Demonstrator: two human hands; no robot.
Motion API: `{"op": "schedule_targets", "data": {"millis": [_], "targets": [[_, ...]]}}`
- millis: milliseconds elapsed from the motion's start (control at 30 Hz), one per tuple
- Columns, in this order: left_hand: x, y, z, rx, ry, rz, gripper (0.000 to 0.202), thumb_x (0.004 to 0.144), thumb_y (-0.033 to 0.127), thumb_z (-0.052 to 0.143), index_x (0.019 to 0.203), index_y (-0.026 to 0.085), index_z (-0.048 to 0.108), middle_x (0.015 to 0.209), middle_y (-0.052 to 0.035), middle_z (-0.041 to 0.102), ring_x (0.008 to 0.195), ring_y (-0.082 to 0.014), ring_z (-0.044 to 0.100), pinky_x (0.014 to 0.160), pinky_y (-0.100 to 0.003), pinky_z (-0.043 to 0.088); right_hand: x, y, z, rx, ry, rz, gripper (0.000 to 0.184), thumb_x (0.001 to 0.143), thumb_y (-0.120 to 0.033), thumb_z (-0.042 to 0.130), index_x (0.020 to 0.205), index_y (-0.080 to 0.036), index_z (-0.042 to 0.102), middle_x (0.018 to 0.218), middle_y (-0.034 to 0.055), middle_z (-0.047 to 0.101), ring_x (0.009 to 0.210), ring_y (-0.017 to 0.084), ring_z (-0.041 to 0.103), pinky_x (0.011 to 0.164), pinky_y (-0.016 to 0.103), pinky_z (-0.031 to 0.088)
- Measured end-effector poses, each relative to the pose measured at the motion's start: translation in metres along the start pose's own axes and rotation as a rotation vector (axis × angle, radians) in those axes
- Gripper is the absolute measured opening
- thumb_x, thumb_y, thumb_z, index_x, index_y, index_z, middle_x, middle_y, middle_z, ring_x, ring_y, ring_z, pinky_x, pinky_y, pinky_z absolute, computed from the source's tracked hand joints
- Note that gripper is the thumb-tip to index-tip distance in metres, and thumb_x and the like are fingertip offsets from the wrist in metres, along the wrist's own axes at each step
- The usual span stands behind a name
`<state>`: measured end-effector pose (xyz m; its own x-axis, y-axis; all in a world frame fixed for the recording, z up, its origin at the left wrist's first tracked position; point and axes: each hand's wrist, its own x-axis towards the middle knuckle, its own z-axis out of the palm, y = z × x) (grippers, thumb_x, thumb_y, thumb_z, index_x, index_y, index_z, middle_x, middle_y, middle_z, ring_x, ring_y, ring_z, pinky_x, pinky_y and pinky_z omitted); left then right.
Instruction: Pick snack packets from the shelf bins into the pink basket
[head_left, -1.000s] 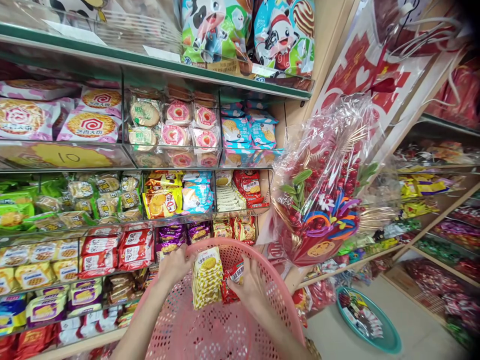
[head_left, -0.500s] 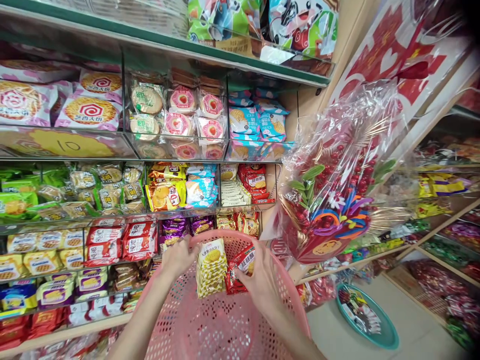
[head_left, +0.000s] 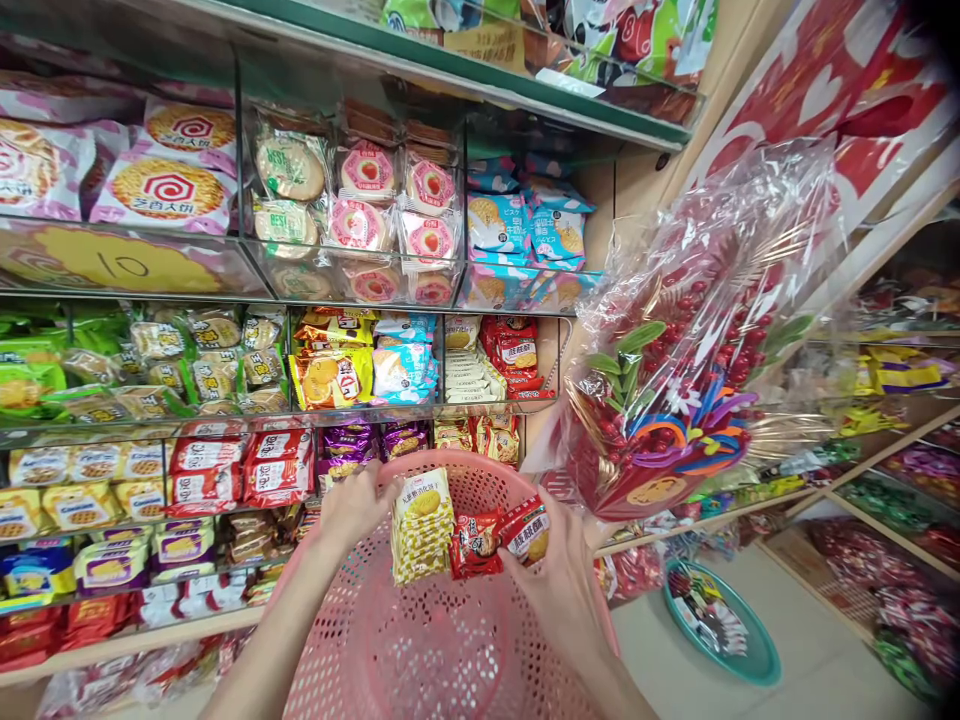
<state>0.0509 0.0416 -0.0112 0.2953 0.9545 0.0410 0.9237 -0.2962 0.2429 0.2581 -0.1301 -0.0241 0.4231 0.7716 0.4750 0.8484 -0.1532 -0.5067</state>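
A pink perforated plastic basket (head_left: 427, 645) is tilted in front of me against the snack shelves. My left hand (head_left: 358, 508) is closed on its far left rim, the thumb pointing at a stack of yellow-and-white biscuit packets (head_left: 422, 525) that rests inside the far wall. Beside that stack, a red biscuit packet (head_left: 475, 545) lies in the basket. My right hand (head_left: 559, 575) pinches another red biscuit packet (head_left: 526, 530) between thumb and fingers, over the right part of the basket, its printed front facing me.
Shelves with clear dividers hold wrapped biscuits, among them pink strawberry ones (head_left: 367, 225) and a red-and-yellow row (head_left: 510, 355). A cellophane-wrapped bouquet (head_left: 675, 400) stands close on the right. On the floor lies a teal basin (head_left: 761, 660) with packets in it.
My right hand has moved right with a red packet, and another red packet now shows in the basket beside the yellow stack. My left hand stays at the rim. The view has shifted slightly.
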Motion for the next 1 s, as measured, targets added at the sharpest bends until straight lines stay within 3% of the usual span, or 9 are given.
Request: {"op": "schedule_targets", "data": {"millis": [300,533,800,1000], "targets": [[-0.001,-0.004,0.0,-0.004,-0.007,-0.02,0.05,0.082,0.056,0.03,0.105,0.018,0.054,0.095,-0.0153,0.069,0.089,-0.0337,0.064,0.068,-0.039,0.046,-0.004,0.001,0.008,0.02,-0.053,0.01,0.073,0.076,-0.05,0.055,0.137,-0.028,0.021,0.123,0.0095,0.043,0.112,0.029,0.044,0.09,0.044,0.039],[-0.002,-0.004,-0.003,-0.01,-0.005,-0.009,0.051,0.083,0.052,0.029,0.109,0.016,0.053,0.102,-0.0178,0.067,0.092,-0.0364,0.063,0.071,-0.043,0.046,-0.003,0.007,0.02,0.054,-0.09,-0.001,0.069,0.079,-0.045,0.051,0.137,-0.025,0.02,0.124,0.0103,0.044,0.117,0.029,0.041,0.092,0.043,0.039],[0.0,-0.005,-0.002,-0.005,-0.014,-0.021,0.05,0.083,0.05,0.03,0.113,0.016,0.051,0.101,-0.0179,0.067,0.091,-0.0352,0.063,0.071,-0.043,0.045,0.012,-0.002,0.028,0.107,-0.295,0.063,0.07,0.076,-0.041,0.054,0.137,-0.025,0.022,0.127,0.0094,0.039,0.117,0.028,0.042,0.091,0.04,0.04],[0.001,-0.009,0.002,-0.031,0.007,-0.016,0.049,0.083,0.051,0.03,0.11,0.017,0.052,0.102,-0.0165,0.067,0.091,-0.0351,0.063,0.07,-0.042,0.046,0.02,-0.008,0.037,0.141,-0.262,0.012,0.071,0.075,-0.034,0.056,0.136,-0.023,0.024,0.124,0.0092,0.042,0.119,0.027,0.039,0.096,0.039,0.036]]}}
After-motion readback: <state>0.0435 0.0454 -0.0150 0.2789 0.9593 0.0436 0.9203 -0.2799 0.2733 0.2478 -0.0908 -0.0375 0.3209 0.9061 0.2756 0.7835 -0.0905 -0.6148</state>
